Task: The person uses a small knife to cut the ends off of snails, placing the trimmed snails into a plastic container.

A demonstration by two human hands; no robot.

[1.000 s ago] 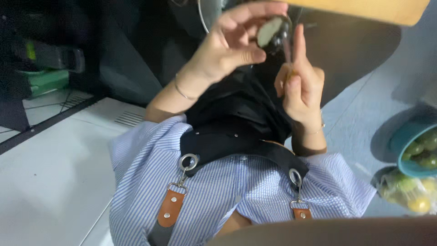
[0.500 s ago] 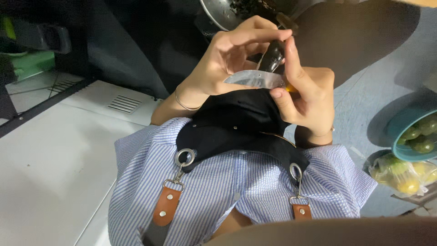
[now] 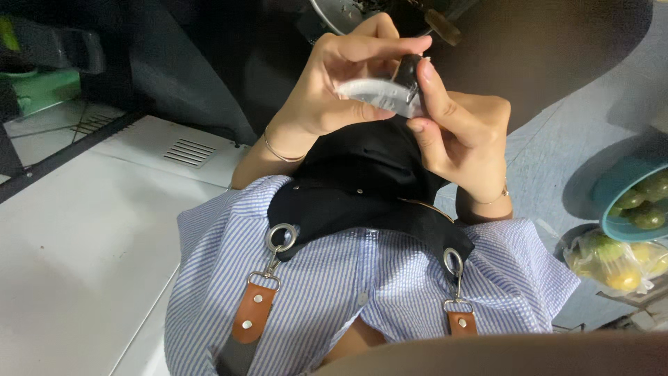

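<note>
Compared with a second earlier, both hands sit lower and closer to the chest, and the small object that the left hand (image 3: 334, 83) alone held up is now pinched between it and the right hand (image 3: 463, 139), above the black apron bib (image 3: 362, 188). Held only by fingertips, with both hands closed on it, the object (image 3: 386, 89) could slip and drop onto the apron or the floor if either grip eases. It appears as a pale grey, curved, thin-edged piece with a dark end and a small metal loop; beyond it lies a metal bowl (image 3: 341, 14).
</note>
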